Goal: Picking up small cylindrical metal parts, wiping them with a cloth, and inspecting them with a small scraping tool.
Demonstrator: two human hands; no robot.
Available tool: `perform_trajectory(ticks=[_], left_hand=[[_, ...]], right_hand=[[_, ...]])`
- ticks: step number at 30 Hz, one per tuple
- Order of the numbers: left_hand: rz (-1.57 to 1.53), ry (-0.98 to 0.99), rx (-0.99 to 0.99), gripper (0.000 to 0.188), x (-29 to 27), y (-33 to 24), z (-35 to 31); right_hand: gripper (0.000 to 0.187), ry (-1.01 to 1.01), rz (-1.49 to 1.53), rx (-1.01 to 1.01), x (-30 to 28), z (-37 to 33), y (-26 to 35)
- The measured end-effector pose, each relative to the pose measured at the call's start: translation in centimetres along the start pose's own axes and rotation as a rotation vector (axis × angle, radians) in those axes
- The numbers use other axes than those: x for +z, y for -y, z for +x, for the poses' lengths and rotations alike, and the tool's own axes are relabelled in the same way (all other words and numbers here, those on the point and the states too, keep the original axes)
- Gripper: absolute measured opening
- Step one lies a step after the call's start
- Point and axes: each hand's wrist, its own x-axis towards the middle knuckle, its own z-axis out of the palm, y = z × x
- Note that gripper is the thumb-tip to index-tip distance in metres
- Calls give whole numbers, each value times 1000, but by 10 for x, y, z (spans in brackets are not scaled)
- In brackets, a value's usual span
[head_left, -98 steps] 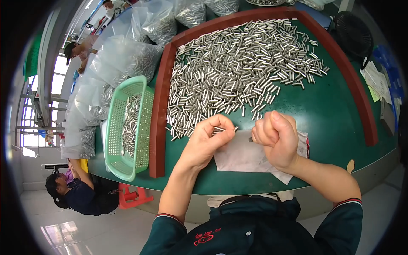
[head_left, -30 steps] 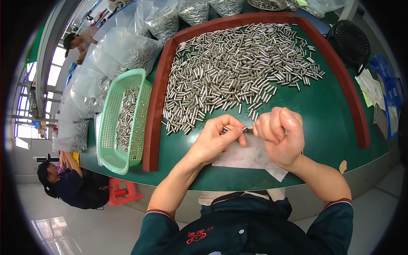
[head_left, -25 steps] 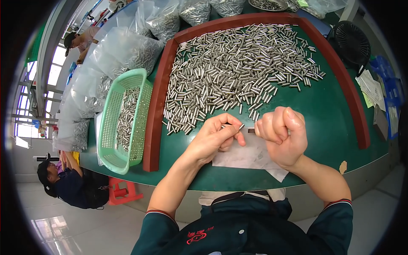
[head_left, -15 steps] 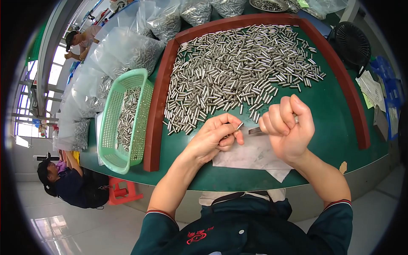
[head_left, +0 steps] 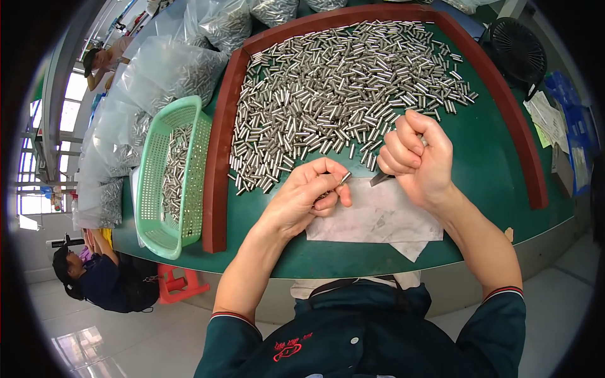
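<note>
Between the thumb and fingers of my left hand [head_left: 307,198] is a small metal pin [head_left: 345,178], its end poking out past the fingertips. More pins may lie in the curled fingers, but the hand mostly hides them. My right hand [head_left: 418,160] is closed in a fist around a flat metal tool; only the tool's dark, blade-like end [head_left: 380,179] shows below the fist, apart from the pin. Under both hands a white cloth [head_left: 378,217] lies on the green table [head_left: 315,261]. Just beyond them spreads a large pile of loose metal pins [head_left: 334,94].
Dark red rails [head_left: 217,176] border the pile on three sides. Left of them stands a green plastic basket [head_left: 192,214] with pins inside. Bulging clear bags of pins [head_left: 183,69] line the far left. A black fan [head_left: 517,53] is at the far right. Two people sit at left.
My right hand has risen away from the left, drawing the tool's end back from the pin and tilting it. My left hand keeps its pinch. The whole view has shifted slightly.
</note>
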Motion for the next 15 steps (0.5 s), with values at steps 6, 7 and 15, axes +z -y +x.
perform_trajectory(ticks=[6,7,15], left_hand=[[-1,9,-11,8,-1,-1,-1],[-1,8,-10,8,-1,-1,0],[1,6,-16,8,0,-1,0]], right_hand=[[42,78,-41,52,0,3,3],[42,73,-54,45,1,3,5],[39,38,59,74,-1,1,8]])
